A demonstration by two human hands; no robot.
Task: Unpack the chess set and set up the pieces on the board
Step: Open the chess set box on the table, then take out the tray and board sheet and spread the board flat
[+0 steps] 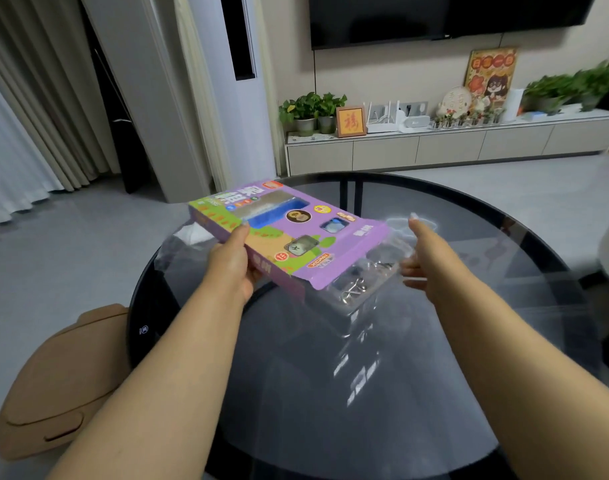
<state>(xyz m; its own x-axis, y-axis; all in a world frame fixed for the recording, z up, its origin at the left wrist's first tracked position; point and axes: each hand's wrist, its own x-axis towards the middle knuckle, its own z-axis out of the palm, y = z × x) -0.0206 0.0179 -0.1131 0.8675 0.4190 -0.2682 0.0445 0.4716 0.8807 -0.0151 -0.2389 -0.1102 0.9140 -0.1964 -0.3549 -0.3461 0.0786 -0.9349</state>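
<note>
chess set box (289,233), purple, flat, printed with cartoon art and small windows, is held tilted in the air above the round dark glass bench (417,358), over its far-left part. left hand (232,263) grips the box's near-left edge, thumb on the top face, fingers curled under it. the box's near-right end is open with a flap sticking out, and a clear plastic tray (365,275) is partly slid out of that end; its contents are blurred, only some small dark and metallic bits show through. right hand (422,258) is at the tray's right side, just right of the box, fingers curled onto the clear plastic, pinching it; exact contact is hard to see through the glare. more clear wrap (178,244) lies on the bench under and left of the box. tan seat (54,379) is near-left of the box, beside the bench rim. beyond the box: low white cabinet (434,147) with potted plants (310,109), small frames and a router; wall tv (445,19) above it; curtains (29,109) far left
</note>
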